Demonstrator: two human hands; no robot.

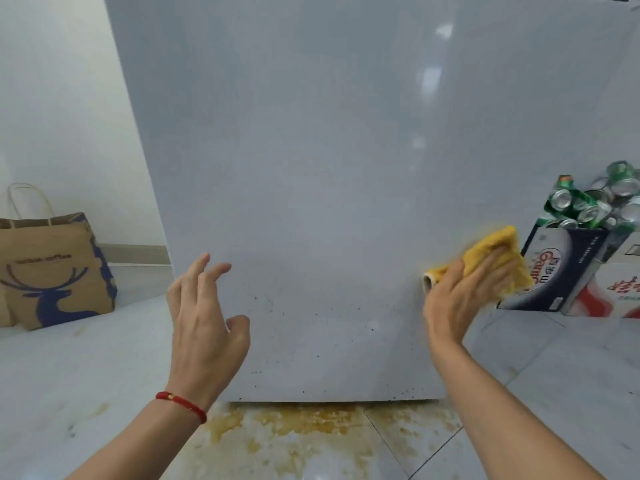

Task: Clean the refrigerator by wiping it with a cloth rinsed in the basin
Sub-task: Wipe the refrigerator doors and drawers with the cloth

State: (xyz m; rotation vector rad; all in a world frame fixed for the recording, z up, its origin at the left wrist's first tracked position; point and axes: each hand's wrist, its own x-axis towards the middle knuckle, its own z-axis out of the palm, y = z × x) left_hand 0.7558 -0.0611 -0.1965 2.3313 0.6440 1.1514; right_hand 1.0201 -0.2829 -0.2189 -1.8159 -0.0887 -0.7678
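Observation:
The pale grey refrigerator (329, 168) fills the middle of the head view, its lower part dotted with small dark specks. My right hand (460, 292) presses a yellow cloth (498, 254) flat against the refrigerator's lower right edge, fingers straight over the cloth. My left hand (204, 323) hovers in front of the lower left part of the refrigerator with fingers loosely spread, holding nothing. It wears a red string bracelet on the wrist. No basin is in view.
A brown paper bag (52, 271) with a blue deer print stands on the floor at the left wall. Cardboard boxes (568, 271) full of green cans (595, 202) stand at the right. Yellow-brown stains (311, 434) cover the floor tiles below the refrigerator.

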